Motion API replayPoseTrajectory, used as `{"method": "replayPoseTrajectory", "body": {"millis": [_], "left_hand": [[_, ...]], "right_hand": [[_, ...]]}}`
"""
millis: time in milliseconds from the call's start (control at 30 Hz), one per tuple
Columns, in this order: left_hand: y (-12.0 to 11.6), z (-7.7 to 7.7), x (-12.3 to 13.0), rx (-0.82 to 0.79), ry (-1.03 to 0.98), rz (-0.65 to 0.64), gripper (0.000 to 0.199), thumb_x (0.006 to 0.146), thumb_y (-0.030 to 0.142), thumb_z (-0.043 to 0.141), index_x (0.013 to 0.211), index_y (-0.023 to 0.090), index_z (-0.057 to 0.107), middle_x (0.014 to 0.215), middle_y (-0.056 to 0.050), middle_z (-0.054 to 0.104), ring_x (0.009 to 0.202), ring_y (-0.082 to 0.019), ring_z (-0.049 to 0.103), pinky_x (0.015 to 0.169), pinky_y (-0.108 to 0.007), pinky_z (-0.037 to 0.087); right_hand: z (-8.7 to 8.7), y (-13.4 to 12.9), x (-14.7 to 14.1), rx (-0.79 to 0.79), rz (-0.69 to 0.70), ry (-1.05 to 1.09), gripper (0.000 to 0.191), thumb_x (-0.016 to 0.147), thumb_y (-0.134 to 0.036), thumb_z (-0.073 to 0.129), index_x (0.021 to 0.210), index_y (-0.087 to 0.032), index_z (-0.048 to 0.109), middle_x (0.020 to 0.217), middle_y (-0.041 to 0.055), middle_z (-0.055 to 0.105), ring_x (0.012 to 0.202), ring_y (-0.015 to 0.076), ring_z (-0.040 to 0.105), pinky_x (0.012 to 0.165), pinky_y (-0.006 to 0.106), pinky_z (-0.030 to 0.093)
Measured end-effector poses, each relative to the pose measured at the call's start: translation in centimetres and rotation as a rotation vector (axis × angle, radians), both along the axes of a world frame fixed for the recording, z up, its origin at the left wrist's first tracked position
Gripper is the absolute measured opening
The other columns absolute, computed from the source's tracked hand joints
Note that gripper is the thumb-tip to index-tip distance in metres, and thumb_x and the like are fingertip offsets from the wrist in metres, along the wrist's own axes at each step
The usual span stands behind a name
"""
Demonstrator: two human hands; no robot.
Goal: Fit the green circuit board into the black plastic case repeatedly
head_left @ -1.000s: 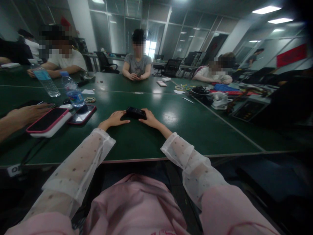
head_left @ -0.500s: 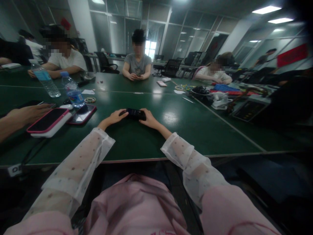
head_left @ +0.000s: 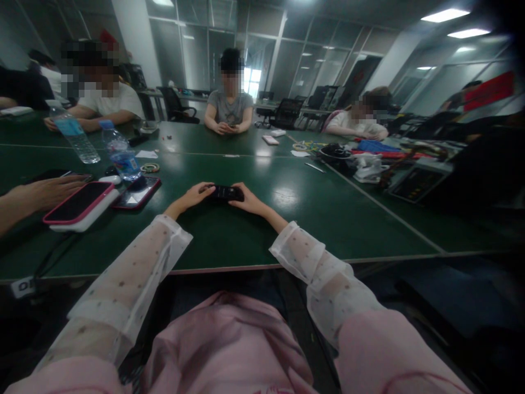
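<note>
A dark smartphone (head_left: 223, 192) is held sideways between my two hands, just above or on the green table (head_left: 229, 241). My left hand (head_left: 192, 198) grips its left end, thumb lying over the screen's edge. Around the right end my right hand (head_left: 250, 201) is closed, its thumb also at the screen. Faint light marks show on the black screen, too small to read. The fingers beneath the phone are hidden.
To the left are a pink-edged phone (head_left: 80, 202) on a white box, another phone (head_left: 138, 192), two water bottles (head_left: 121, 153) and a co-worker's hand (head_left: 49, 192). Across the table sits a person (head_left: 228, 104) with a phone. A plastic bag (head_left: 367, 167) and a boxy device (head_left: 418, 179) stand right.
My right thumb has shifted slightly on the phone's right end. Both hands still hold the phone in nearly the same place, and the view has moved a little.
</note>
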State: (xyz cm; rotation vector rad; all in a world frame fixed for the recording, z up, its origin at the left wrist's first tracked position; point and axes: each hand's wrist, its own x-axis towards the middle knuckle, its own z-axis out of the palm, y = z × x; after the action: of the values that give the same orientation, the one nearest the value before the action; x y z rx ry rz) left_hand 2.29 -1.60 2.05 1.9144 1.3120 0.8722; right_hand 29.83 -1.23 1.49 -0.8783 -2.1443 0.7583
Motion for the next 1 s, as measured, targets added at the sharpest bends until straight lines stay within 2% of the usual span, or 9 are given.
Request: {"method": "replayPoseTrajectory", "body": {"millis": [167,333,567,867,1000], "left_hand": [[0.44,-0.23,-0.10,0.018,-0.002,-0.030,0.083,0.084,0.081,0.056,0.139,0.020,0.062,0.140,-0.013,0.065,0.129,-0.032,0.060,0.112,-0.048,0.044],[0.49,-0.26,-0.22,0.020,0.022,-0.037,0.084,0.085,0.080,0.056,0.142,0.019,0.060,0.140,-0.014,0.064,0.130,-0.032,0.059,0.113,-0.049,0.044],[0.46,-0.30,-0.22,-0.008,0.063,-0.038,0.081,0.085,0.080,0.055,0.141,0.023,0.061,0.144,-0.012,0.063,0.133,-0.034,0.058,0.114,-0.050,0.044],[0.72,-0.53,-0.48,-0.021,0.011,-0.067,0.080,0.083,0.075,0.062,0.142,0.020,0.059,0.146,-0.014,0.061,0.136,-0.032,0.057,0.115,-0.049,0.043],[0.69,-0.41,-0.51,-0.022,-0.043,-0.119,0.079,0.084,0.072,0.065,0.140,0.017,0.060,0.143,-0.016,0.063,0.132,-0.031,0.060,0.113,-0.046,0.046]], "right_hand": [[0.26,0.13,0.30,-0.244,0.012,0.087,0.064,0.072,-0.044,0.086,0.123,-0.024,0.054,0.111,0.0048,0.066,0.108,0.0253,0.066,0.104,0.050,0.052],[0.62,0.05,0.59,-0.344,0.018,0.150,0.068,0.068,-0.039,0.090,0.125,-0.022,0.058,0.114,0.0057,0.068,0.111,0.0244,0.067,0.110,0.051,0.048],[0.78,0.17,0.87,-0.396,0.031,0.219,0.063,0.068,-0.030,0.090,0.125,-0.023,0.062,0.113,0.0048,0.070,0.111,0.0231,0.068,0.112,0.050,0.047],[0.88,0.06,0.76,-0.384,0.007,0.207,0.063,0.067,-0.028,0.091,0.124,-0.022,0.065,0.109,0.0044,0.072,0.106,0.0226,0.069,0.109,0.052,0.050],[1.05,-0.17,0.52,-0.380,-0.005,0.222,0.062,0.066,-0.025,0.091,0.122,-0.021,0.066,0.107,0.0045,0.072,0.105,0.0225,0.069,0.108,0.051,0.050]]}}
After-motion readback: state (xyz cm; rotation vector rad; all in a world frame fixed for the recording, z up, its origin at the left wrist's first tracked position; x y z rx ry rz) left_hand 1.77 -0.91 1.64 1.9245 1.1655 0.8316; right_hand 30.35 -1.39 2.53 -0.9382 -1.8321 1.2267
